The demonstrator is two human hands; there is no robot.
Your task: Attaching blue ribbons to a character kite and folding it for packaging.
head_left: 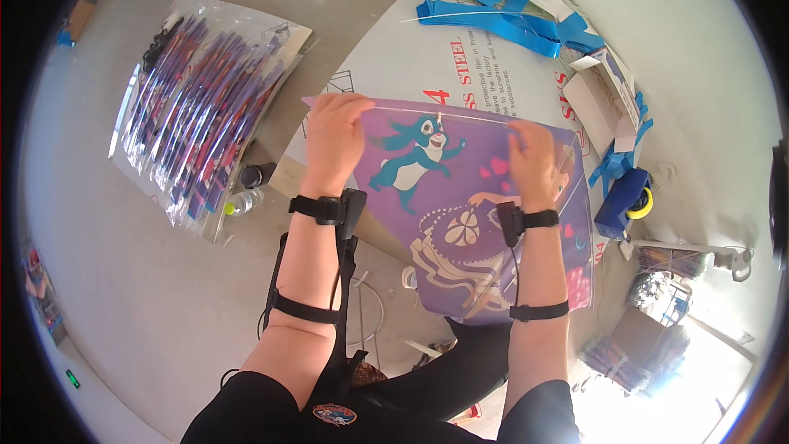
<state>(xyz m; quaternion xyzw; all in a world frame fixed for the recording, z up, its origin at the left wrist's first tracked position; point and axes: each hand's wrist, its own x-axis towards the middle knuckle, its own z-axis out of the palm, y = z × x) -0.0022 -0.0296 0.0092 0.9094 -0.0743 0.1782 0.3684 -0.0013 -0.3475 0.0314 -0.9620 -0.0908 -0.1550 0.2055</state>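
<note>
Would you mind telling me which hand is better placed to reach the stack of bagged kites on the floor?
Left. The left hand grips the purple kite on the stack's side; the right hand is farther.

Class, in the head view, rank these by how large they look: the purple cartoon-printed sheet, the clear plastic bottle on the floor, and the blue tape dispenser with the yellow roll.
1. Purple cartoon-printed sheet
2. Blue tape dispenser
3. Clear plastic bottle

The sheet is nearer the camera, which enlarges it.

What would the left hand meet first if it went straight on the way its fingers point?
Probably the white printed board lying beyond the purple cartoon-printed kite sheet that the left hand grips at its top edge; depth is unclear.
</note>
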